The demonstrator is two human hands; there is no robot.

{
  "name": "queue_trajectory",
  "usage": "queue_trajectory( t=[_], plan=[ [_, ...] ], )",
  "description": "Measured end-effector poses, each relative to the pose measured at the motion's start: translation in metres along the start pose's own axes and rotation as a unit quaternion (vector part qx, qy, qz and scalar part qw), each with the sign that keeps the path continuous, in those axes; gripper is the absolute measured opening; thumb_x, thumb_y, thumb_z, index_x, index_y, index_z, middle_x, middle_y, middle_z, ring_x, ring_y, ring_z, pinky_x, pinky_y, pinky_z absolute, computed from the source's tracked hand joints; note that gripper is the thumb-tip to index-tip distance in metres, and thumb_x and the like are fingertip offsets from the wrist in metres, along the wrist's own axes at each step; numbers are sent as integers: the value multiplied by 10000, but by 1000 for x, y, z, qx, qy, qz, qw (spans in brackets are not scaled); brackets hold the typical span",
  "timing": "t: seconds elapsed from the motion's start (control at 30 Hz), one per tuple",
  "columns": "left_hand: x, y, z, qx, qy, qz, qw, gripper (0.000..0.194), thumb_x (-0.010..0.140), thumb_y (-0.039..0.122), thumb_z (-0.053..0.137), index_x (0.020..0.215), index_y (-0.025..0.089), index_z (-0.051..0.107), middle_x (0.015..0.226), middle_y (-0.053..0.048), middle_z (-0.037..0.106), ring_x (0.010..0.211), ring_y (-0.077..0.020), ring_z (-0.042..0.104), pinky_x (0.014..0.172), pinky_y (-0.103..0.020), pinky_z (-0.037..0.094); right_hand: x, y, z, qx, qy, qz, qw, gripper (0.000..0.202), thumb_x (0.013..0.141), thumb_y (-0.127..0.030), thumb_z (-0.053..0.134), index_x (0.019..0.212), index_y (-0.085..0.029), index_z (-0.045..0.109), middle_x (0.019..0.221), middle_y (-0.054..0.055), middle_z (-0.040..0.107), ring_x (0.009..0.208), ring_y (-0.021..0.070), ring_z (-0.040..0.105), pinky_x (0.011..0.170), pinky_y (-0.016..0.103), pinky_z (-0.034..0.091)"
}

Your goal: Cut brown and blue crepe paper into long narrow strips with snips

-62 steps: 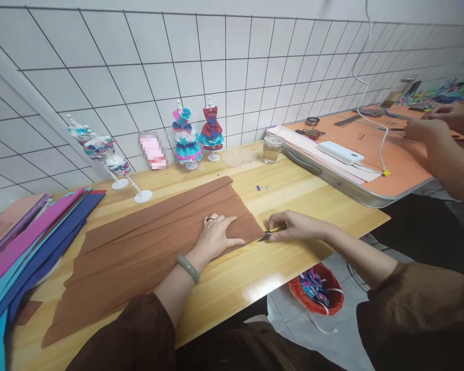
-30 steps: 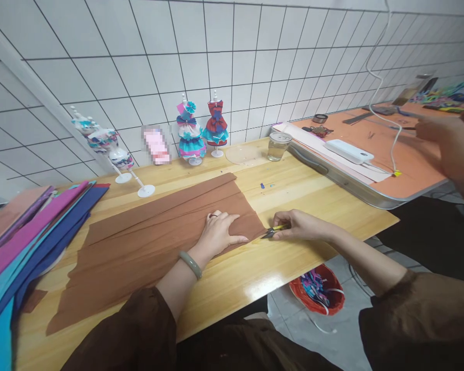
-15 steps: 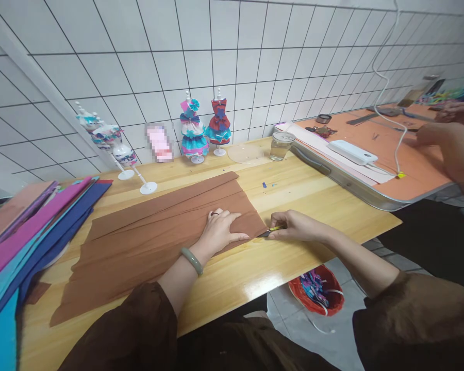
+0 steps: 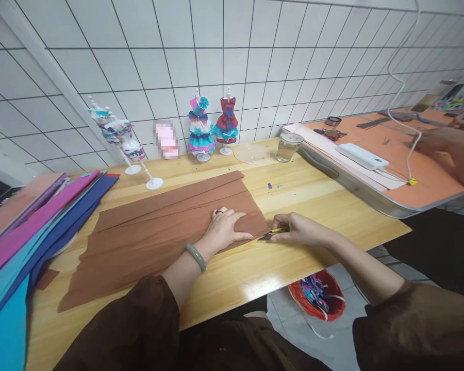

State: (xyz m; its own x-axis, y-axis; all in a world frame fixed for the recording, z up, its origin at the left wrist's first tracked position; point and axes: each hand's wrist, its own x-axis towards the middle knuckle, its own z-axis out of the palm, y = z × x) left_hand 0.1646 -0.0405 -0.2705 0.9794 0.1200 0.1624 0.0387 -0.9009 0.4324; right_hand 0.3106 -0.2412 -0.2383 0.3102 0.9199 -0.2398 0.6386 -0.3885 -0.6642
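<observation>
The cloth (image 4: 147,237) lay on the table (image 4: 235,275), the left hand (image 4: 227,226) spread flat on it and the right hand (image 4: 294,228) gripping snips (image 4: 267,236) at its 3 o'clock corner, and it looked light, soft, apt to ruck, best pinned near that corner.

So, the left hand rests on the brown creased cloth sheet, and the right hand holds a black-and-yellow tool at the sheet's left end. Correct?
Not quite: the head view shows the black-and-yellow tool at the right end of the brown creased cloth sheet. The right hand does hold it; the left hand does rest on the sheet.
</observation>
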Motion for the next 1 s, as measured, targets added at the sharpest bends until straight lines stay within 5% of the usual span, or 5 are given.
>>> queue_trajectory(
  t=[1.0],
  plan=[
    [-1, -4, 3, 10, 12, 13, 1000, 614, 718, 652, 483, 1185, 254, 520, 1044, -53, 583, 1008, -241, 439, 871, -370, 317, 4, -10, 11, -42, 21, -12, 999, 350, 704, -519, 595, 787, -178, 589, 708, 21, 628, 629, 153, 532, 569, 260, 366]
  ],
)
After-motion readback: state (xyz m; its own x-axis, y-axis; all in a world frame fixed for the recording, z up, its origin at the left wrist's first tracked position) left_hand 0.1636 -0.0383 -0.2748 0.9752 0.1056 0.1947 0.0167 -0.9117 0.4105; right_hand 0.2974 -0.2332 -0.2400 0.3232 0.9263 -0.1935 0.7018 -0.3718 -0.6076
